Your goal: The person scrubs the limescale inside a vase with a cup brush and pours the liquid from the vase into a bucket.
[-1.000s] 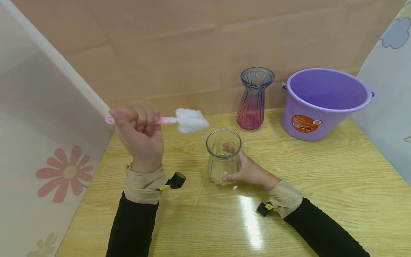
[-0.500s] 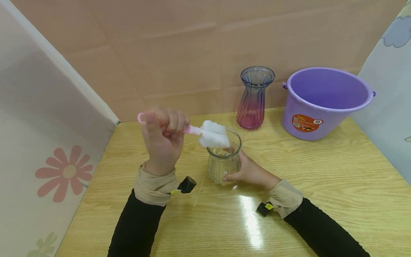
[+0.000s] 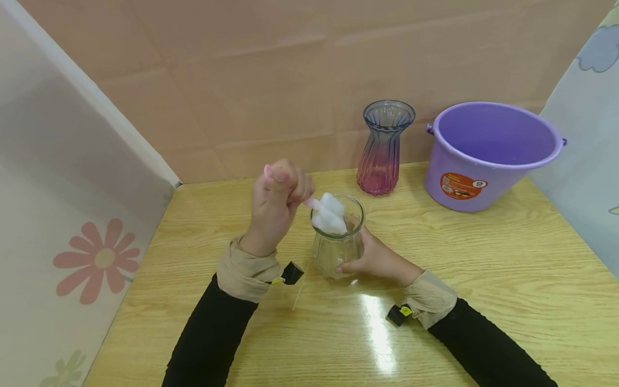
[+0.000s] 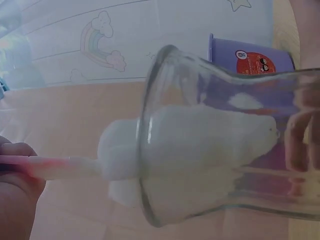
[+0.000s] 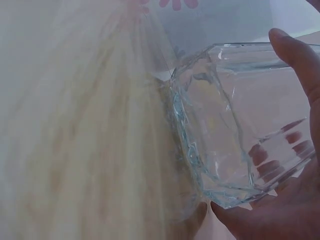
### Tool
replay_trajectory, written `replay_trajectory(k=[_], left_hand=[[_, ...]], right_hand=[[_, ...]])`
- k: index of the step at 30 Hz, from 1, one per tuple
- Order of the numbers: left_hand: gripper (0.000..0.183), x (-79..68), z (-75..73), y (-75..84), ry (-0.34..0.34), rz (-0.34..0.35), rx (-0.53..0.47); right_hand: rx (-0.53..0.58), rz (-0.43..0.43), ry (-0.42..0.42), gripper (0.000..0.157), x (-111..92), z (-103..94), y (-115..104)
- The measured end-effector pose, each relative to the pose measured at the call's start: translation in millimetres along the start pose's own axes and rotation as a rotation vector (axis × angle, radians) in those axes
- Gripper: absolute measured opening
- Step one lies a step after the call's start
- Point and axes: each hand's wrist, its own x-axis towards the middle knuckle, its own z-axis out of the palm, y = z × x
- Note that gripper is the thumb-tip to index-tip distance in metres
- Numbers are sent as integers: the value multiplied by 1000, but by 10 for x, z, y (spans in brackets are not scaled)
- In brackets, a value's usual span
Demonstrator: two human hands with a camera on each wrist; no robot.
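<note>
My left hand (image 3: 278, 207) grips the pink handle of a white sponge bottle brush (image 3: 330, 215). In the left wrist view most of the sponge head (image 4: 200, 140) is inside the mouth of a clear glass vase (image 4: 220, 210), with its handle end sticking out past the rim. The vase (image 3: 333, 255) stands upright on the table. Curled round its right side, my right hand (image 3: 374, 255) holds it low down, thumb at the front. In the right wrist view the fingers show through the glass near the base (image 5: 220, 125).
Behind the clear vase stands a blue-to-pink ribbed glass vase (image 3: 379, 156). A purple bucket (image 3: 476, 183) with a red label is at the back right. The wooden table (image 3: 309, 344) meets a pink-beige backdrop (image 3: 242, 97), with a patterned panel (image 3: 87, 188) on the left.
My left hand has moved right and tilted the brush downward, bringing its sponge from beside the clear vase into the vase's mouth. The right hand and vase have stayed in place.
</note>
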Motion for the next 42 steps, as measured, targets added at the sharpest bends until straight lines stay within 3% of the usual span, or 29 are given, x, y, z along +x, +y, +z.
replay_trajectory(k=[7,18,22,27,31,37,42], left_hand=[[55,6,-27,-67,-25,-32,35],[63,-13,-61,-225,-38,-185,163],[56,-23,-83,-245,-74,-255,278],[33,-33,-109,-253,-165,-349,494],[22,-49,-124,-276,-244,-430,607],[15,-60,-126,-293,-399,-450,789],[19,-58,-107,-279,-386,-444,883]], right_hand=[[-27,-36,-28,128,46,-46,8],[-6,-1,-2,124,148,-45,-34],[-4,11,1,123,151,-43,-34],[-8,26,7,125,144,-47,-31],[-10,29,5,123,142,-50,-30],[-2,-5,-13,117,155,-58,-13],[-7,-31,-20,113,163,-65,4]])
